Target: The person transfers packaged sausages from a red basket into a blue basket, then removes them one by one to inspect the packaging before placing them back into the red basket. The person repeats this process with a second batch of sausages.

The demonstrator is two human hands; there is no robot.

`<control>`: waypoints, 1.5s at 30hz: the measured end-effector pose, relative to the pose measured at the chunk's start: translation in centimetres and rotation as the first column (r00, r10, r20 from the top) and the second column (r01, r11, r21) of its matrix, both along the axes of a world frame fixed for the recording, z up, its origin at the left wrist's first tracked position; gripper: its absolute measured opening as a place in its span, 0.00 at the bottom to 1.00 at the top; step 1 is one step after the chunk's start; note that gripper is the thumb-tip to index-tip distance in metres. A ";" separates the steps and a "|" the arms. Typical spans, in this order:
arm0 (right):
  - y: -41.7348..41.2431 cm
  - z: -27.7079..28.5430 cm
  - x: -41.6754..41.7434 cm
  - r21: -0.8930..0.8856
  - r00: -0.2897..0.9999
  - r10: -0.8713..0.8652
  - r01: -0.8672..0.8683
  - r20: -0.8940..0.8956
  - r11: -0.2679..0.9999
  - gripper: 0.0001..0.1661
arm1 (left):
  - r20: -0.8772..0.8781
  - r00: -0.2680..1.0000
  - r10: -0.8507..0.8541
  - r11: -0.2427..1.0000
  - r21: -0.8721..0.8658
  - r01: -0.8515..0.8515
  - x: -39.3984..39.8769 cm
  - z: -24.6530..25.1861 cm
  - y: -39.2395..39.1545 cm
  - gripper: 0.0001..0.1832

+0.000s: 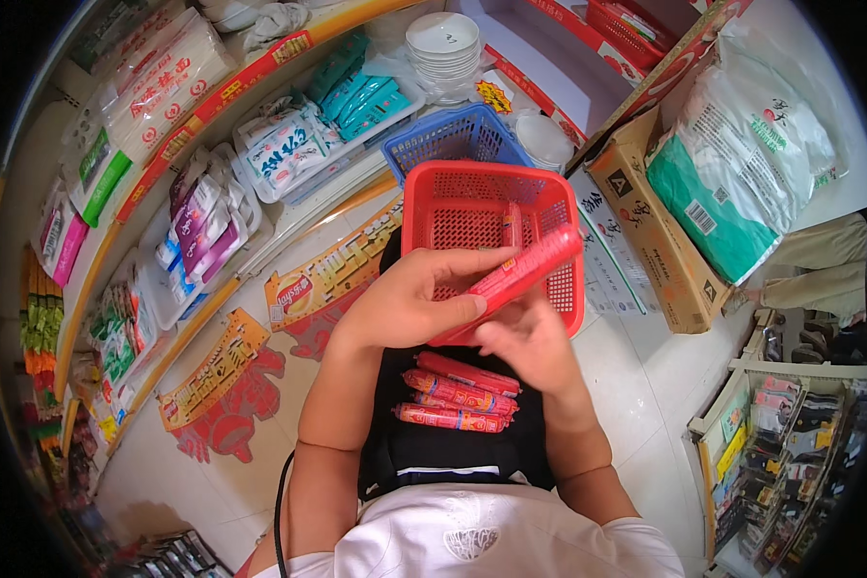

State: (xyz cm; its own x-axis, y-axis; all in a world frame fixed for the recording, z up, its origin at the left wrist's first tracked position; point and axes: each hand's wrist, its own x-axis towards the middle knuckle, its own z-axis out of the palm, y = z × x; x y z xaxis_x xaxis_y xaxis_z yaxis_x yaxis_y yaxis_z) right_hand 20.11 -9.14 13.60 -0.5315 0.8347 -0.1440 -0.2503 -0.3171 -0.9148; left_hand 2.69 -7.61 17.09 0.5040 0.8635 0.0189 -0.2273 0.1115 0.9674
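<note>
My left hand [423,300] is closed around a red-wrapped sausage [527,267], tilted up to the right over a red plastic basket [579,289]. Just below the sausage, my right hand [531,339] is blurred, its fingers partly curled; whether it touches the sausage is unclear. Inside the basket another red-wrapped sausage [512,225] stands near the back wall. Several more red-wrapped sausages [462,390] lie side by side on my lap, on dark cloth.
Behind the red basket is a blue plastic basket [455,134]. Shelves with packaged noodles [159,87] and trays of sachets [289,152] curve along the left. Stacked white plates [444,47] stand at the back. A cardboard box [657,238] and a large plastic bag [751,159] are at right.
</note>
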 end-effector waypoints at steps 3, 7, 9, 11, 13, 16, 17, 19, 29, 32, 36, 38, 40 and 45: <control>1.6 0.7 1.9 0.130 0.976 -0.204 0.213 -0.081 0.968 0.31 | -0.100 0.994 -0.033 0.999 -0.035 0.029 -0.6 0.8 0.1 0.25; 1.9 1.7 2.5 0.132 0.963 -0.252 0.263 -0.091 0.956 0.25 | -0.116 0.992 -0.040 0.999 -0.034 0.037 -0.8 0.4 0.2 0.24; 1.9 1.7 2.6 0.131 0.961 -0.256 0.268 -0.105 0.954 0.24 | -0.127 0.991 -0.039 0.999 -0.020 0.036 -0.8 0.5 0.2 0.24; 1.9 1.6 2.7 0.126 0.959 -0.254 0.269 -0.127 0.955 0.23 | -0.145 0.989 -0.044 0.999 -0.028 0.040 -0.8 0.7 0.2 0.23; 1.9 1.3 2.8 0.123 0.957 -0.249 0.268 -0.149 0.956 0.23 | -0.172 0.984 -0.055 0.997 -0.057 0.045 -0.8 1.0 0.2 0.22; 1.9 1.2 2.6 0.122 0.947 -0.272 0.294 -0.171 0.948 0.22 | -0.140 0.990 -0.021 0.999 -0.044 0.015 -0.9 0.7 0.3 0.23; 1.9 1.2 2.6 0.122 0.942 -0.285 0.308 -0.176 0.944 0.22 | -0.132 0.991 -0.004 0.998 -0.066 -0.005 -1.0 0.8 0.2 0.24; 1.9 1.1 2.7 0.134 0.936 -0.296 0.323 -0.190 0.937 0.22 | -0.116 0.993 0.026 0.993 -0.110 -0.039 -1.1 1.0 0.1 0.25; 2.4 0.7 3.8 0.123 0.906 -0.331 0.372 -0.264 0.920 0.23 | -0.018 0.972 0.235 0.959 -0.159 -0.235 -3.3 -0.1 0.0 0.21; 2.4 0.6 3.7 0.119 0.903 -0.342 0.381 -0.259 0.917 0.23 | 0.041 0.962 0.270 0.955 -0.140 -0.262 -3.5 -0.6 0.1 0.18; 2.3 0.7 3.6 0.119 0.904 -0.343 0.382 -0.254 0.917 0.23 | 0.081 0.954 0.289 0.950 -0.143 -0.276 -3.5 -0.8 -0.1 0.18; 2.3 0.7 3.5 0.117 0.903 -0.345 0.383 -0.254 0.916 0.23 | 0.093 0.949 0.300 0.948 -0.143 -0.285 -3.5 -0.7 -0.1 0.18; 2.3 0.6 3.6 0.116 0.904 -0.344 0.382 -0.254 0.917 0.24 | 0.100 0.948 0.303 0.948 -0.130 -0.290 -3.5 -0.7 -0.1 0.19; 2.2 0.4 3.7 0.107 0.900 -0.354 0.390 -0.252 0.915 0.23 | 0.125 0.948 0.294 0.955 -0.085 -0.285 -3.6 -1.0 -0.2 0.21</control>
State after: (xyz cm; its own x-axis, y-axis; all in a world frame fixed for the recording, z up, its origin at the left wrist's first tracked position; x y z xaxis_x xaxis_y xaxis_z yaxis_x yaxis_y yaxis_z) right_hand 23.76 -6.91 14.03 -0.1808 0.9799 0.0849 -0.5251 -0.0232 -0.8507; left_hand -0.92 -7.83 16.07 0.2288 0.9734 0.0080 -0.3869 0.0834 0.9183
